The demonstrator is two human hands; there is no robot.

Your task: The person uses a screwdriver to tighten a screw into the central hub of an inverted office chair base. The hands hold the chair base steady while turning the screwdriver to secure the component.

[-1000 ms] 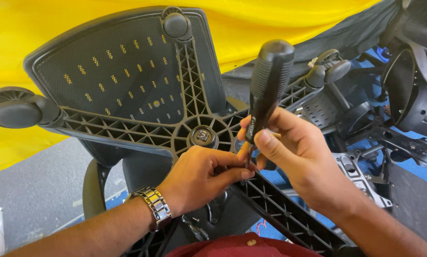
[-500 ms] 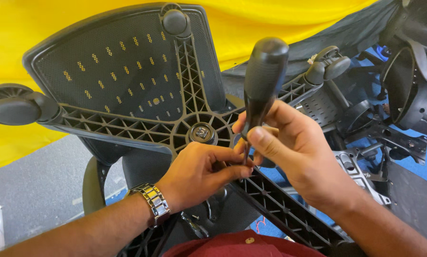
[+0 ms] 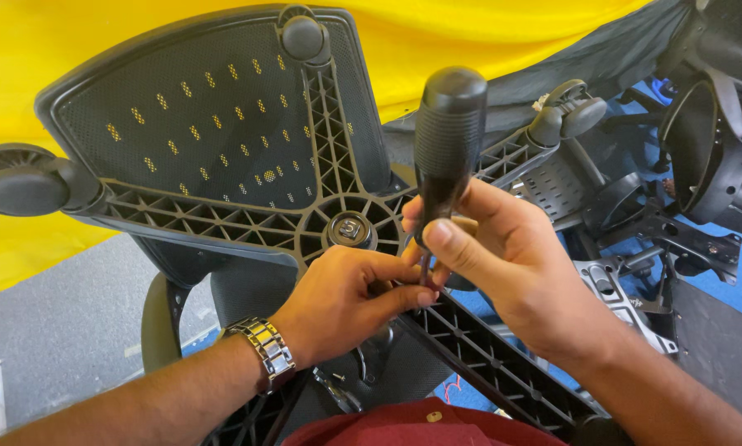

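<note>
Head view: an office chair base (image 3: 222,211) is turned underside-up, black moulded plastic with ribbed lattice spokes and smooth round casters (image 3: 24,186) at the tips. Behind it is a black mesh backrest (image 3: 214,124) with yellow fabric (image 3: 487,33) showing through. The right hand (image 3: 511,264) is clamped around a screwdriver (image 3: 447,140) with a fat, matte, finely ridged black handle, standing nearly upright just right of the hub (image 3: 350,230). The left hand (image 3: 346,301), steel-link watch (image 3: 263,351) on its wrist, pinches together at the shaft's lower end, right below the grip.
</note>
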